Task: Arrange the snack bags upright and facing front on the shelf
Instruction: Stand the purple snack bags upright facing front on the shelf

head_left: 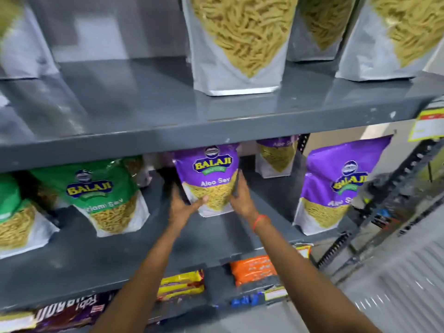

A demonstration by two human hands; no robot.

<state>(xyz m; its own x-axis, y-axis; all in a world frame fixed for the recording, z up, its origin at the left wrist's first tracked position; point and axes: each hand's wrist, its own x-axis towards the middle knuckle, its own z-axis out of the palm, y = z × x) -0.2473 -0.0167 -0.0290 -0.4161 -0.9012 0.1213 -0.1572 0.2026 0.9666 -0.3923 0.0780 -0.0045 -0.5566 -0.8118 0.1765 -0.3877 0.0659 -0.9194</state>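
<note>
A purple Aloo Sev bag (pixel 208 174) stands upright with its label to the front, in the middle of the grey middle shelf (pixel 211 236). My left hand (pixel 182 205) presses its lower left side, thumb across the front. My right hand (pixel 242 195) grips its right edge. Another purple bag (pixel 336 186) stands front-facing at the right. A third purple bag (pixel 276 157) sits further back. A green Ratlami Sev bag (pixel 105 195) leans at the left, and a second green bag (pixel 12 215) is cut off by the left edge.
The upper shelf (pixel 168 131) carries several silver pouches of sev (pixel 237 44). Below, yellow packets (pixel 180 284), an orange packet (pixel 254 270) and dark wrappers (pixel 67 313) lie on the bottom shelf. A perforated upright post (pixel 394 195) and a yellow price tag (pixel 427 126) are at the right.
</note>
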